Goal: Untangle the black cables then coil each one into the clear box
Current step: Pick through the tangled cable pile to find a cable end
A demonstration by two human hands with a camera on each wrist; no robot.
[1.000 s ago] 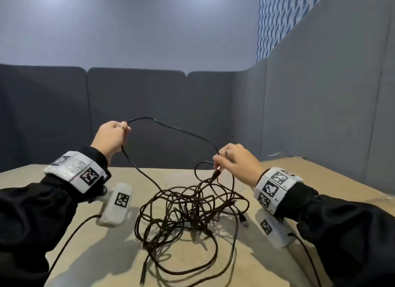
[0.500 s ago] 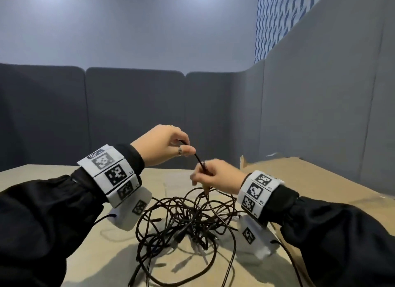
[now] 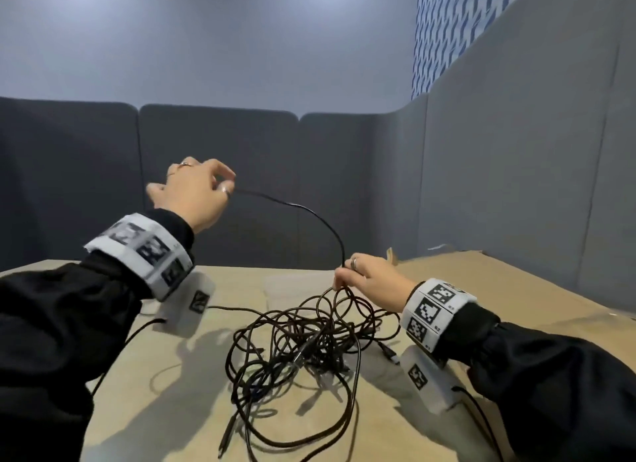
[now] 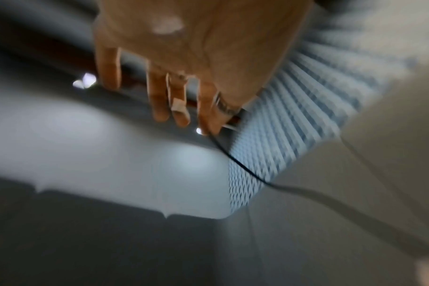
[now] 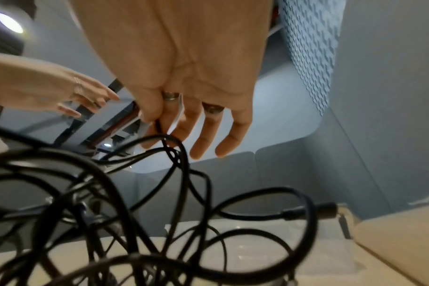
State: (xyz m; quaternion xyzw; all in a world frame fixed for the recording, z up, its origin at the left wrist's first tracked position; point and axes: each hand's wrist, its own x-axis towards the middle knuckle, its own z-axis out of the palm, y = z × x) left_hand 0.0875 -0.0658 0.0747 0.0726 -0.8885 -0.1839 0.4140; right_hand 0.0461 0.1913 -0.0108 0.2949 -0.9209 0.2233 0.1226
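1. The black cables [image 3: 303, 351] sit in a tangled heap on the surface [image 3: 165, 392], between my arms; I judge I'm still untangling, with nothing coiled yet.
2. My left hand [image 3: 192, 189] pinches one strand, raised well above the heap; half a second ago it was close beside the right.
3. My right hand [image 3: 364, 279] pinches the same strand just over the tangle.
4. Next I need to draw that strand free without tightening the knots.
5. I cannot clearly make out the clear box.
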